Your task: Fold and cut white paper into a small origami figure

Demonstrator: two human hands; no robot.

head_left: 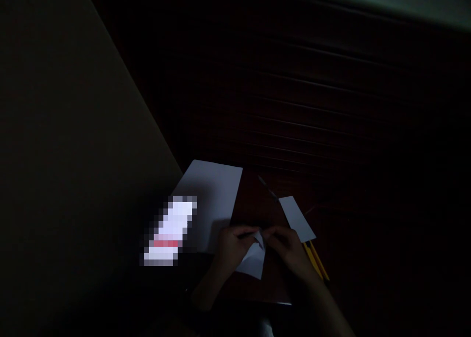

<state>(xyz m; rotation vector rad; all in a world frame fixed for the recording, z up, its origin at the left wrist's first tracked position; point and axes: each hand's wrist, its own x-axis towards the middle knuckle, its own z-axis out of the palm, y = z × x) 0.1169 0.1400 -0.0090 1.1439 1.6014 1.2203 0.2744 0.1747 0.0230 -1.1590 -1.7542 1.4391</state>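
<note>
My left hand (233, 246) is closed, thumb and fingers pinching the upper edge of a small piece of white paper (252, 267). From the other side my right hand (289, 248) reaches in, its fingertips pressed together at the paper's top corner. That corner is bent up and curled between both hands; the lower part hangs near the table top. Behind my left hand lies a large white sheet of paper (217, 190). Beyond my right hand a narrow white paper strip (297, 219) lies at a slant.
A yellow, dark-striped tool (315, 261) lies partly under the strip and my right forearm. A slim pointed object (268, 187), too dark to identify, sits behind the strip. A bright, pixelated screen-like shape (169, 231) overlaps the large sheet. The dark table's front edge (275, 303) is near.
</note>
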